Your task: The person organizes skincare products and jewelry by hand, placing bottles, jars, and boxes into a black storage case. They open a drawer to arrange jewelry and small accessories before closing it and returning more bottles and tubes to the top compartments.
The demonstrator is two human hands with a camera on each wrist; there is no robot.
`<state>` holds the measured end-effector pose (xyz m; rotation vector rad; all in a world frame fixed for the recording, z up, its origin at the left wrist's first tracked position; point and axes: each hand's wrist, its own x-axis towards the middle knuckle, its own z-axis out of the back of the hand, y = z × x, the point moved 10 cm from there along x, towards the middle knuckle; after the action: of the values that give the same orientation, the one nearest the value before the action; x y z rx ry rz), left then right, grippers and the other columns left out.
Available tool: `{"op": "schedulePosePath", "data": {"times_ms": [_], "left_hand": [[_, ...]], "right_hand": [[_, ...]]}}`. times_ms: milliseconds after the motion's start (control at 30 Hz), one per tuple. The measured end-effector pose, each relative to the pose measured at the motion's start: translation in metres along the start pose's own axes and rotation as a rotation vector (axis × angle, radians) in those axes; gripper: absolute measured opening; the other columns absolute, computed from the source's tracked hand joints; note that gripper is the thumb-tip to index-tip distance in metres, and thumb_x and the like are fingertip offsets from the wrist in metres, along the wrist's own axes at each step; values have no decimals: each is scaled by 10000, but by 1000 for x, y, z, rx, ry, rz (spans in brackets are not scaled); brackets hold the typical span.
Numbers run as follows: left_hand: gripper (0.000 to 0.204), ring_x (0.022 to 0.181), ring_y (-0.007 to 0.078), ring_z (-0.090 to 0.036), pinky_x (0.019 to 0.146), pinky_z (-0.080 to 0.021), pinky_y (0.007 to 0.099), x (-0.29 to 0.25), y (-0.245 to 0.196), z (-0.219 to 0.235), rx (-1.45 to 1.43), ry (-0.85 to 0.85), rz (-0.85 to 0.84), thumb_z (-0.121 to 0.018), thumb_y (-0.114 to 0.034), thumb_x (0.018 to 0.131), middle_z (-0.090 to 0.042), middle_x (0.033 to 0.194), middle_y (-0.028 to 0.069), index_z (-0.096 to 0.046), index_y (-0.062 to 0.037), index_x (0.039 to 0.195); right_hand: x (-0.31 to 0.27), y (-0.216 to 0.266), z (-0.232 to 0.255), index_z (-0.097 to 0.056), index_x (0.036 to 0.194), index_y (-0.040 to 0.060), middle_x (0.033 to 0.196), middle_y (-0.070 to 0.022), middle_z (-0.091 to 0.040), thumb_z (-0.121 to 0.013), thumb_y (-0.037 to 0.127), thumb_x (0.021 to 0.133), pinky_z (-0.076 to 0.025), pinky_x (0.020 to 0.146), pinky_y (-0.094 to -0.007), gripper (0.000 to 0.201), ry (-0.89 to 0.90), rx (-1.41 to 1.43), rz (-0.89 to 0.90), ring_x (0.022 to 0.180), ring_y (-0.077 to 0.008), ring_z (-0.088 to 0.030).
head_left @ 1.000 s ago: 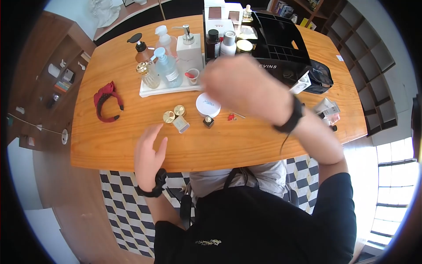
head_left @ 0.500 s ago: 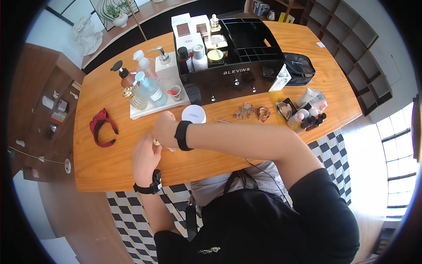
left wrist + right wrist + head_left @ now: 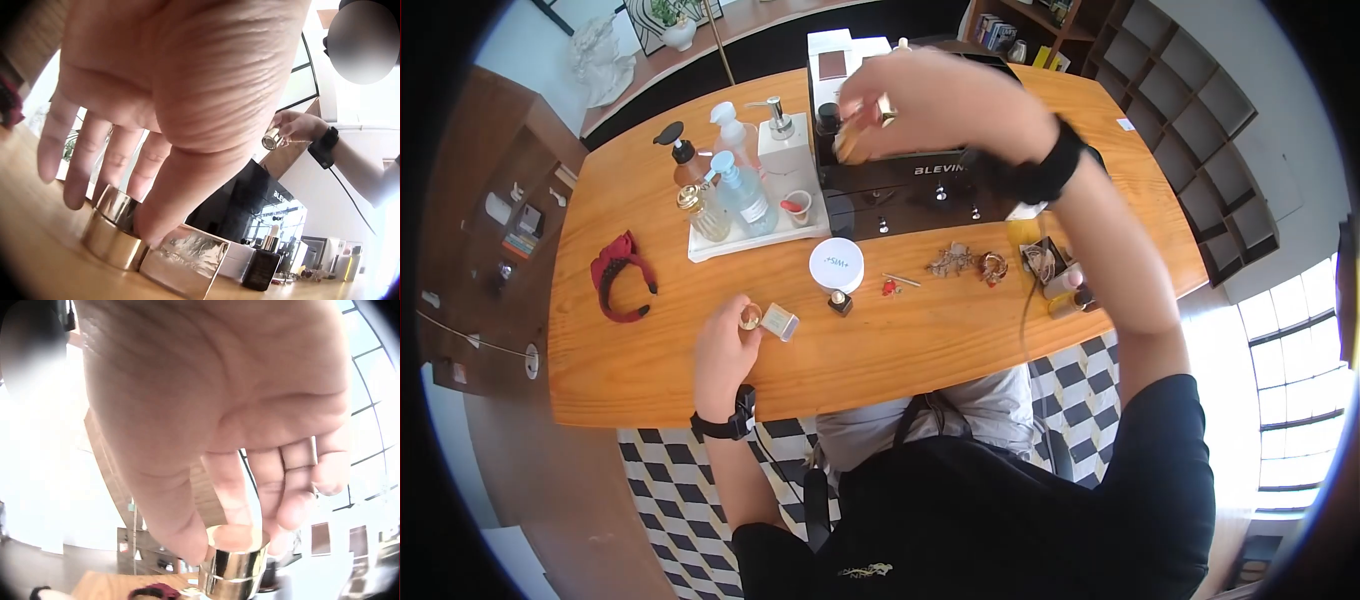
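Note:
My right hand (image 3: 945,105) is raised in front of the black organizer (image 3: 880,185). Its thumb and fingertips pinch a small shiny gold jar (image 3: 231,575), blurred in the head view. On the table my left hand (image 3: 722,358) lies round a second gold jar (image 3: 112,240), its thumb on the near side and its fingers behind. A small silvery box (image 3: 780,322) stands right beside that jar. Farther right are a dark bottle (image 3: 840,302) with a pale top and a round white-lidded jar (image 3: 836,264).
Pump bottles stand on a white tray (image 3: 700,252) at the back left. A red headband (image 3: 615,275) lies at the left. Hair clips (image 3: 952,260), a red trinket (image 3: 889,288) and small bottles (image 3: 1065,300) are on the right. Boxes and bottles fill the organizer's left part.
My right hand was down by my left at the gold jars half a second ago; now it has lifted one up and right to the organizer. The left hand stays at the other.

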<state>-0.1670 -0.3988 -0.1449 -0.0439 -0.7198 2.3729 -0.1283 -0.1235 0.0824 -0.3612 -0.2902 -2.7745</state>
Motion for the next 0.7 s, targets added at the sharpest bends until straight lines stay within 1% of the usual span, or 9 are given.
{"op": "schedulePosePath", "data": {"times_ms": [100, 233, 267, 367, 400, 533, 600, 633, 700], "left_hand": [[411, 1104, 419, -695, 883, -559, 489, 0, -4, 0, 11, -16, -26, -794, -44, 861, -747, 1156, 183, -658, -31, 1248], [433, 1121, 427, -690, 913, -562, 488, -1, -6, 1, 23, -35, -67, -780, -21, 860, -745, 1205, 193, -658, -12, 1276], [433, 1121, 427, -690, 913, -562, 488, -1, -5, 1, 24, -36, -67, -780, -21, 860, -745, 1205, 193, -658, -12, 1276], [432, 1122, 432, -690, 918, -562, 491, -2, -7, 0, 31, -42, -74, -775, -14, 861, -742, 1221, 196, -659, -9, 1277], [430, 1124, 433, -689, 920, -562, 490, -1, -7, 0, 35, -36, -60, -775, -14, 862, -740, 1228, 199, -661, -8, 1276], [417, 1128, 433, -686, 923, -561, 490, -1, -1, -3, 21, -8, -22, -774, -15, 866, -736, 1233, 201, -663, -6, 1267], [412, 1128, 433, -685, 922, -560, 490, -2, -3, -3, 16, -13, -25, -774, -16, 867, -735, 1231, 201, -663, -6, 1264], [407, 1129, 432, -685, 921, -559, 491, -2, -4, -2, 9, -15, -32, -774, -18, 869, -735, 1229, 201, -662, -6, 1261], [401, 1123, 432, -685, 918, -558, 491, -3, -5, -2, 10, -22, -40, -774, -17, 871, -735, 1221, 198, -662, -6, 1255]], "right_hand": [[-9, -52, 16, -771, 1098, 19, 913, -105, -777, -858, 264, 893, -586, 771, -357, 331, 48, -68, -74, 830, -253, -745], [-26, -95, -10, -771, 1065, 3, 854, -100, -767, -866, 258, 870, -578, 762, -369, 335, 220, -86, -139, 829, -251, -744], [-31, -101, -16, -767, 1038, 15, 814, -99, -747, -862, 239, 832, -576, 790, -382, 319, 228, -80, -206, 826, -281, -742], [-34, -101, -32, -767, 1033, 28, 840, -102, -750, -841, 211, 793, -580, 838, -394, 311, 260, -146, -233, 874, -313, -741], [-35, -99, -30, -778, 1032, 40, 871, -85, -756, -817, 187, 759, -580, 872, -404, 312, 161, -206, -197, 929, -330, -732], [-29, -94, -23, -782, 1032, 48, 931, -79, -771, -830, 160, 735, -584, 888, -405, 320, 171, -262, -222, 1007, -319, -728], [-23, -86, -24, -790, 1036, 58, 950, -85, -780, -843, 128, 708, -588, 892, -398, 339, 250, -321, -166, 1033, -316, -737], [-21, -86, -26, -790, 1036, 58, 950, -85, -780, -843, 128, 708, -588, 892, -398, 339, 250, -317, -167, 1033, -316, -737], [-19, -90, -39, -791, 1033, 58, 946, -95, -781, -850, 102, 701, -591, 887, -391, 340, 358, -277, -204, 1049, -308, -738]]}}
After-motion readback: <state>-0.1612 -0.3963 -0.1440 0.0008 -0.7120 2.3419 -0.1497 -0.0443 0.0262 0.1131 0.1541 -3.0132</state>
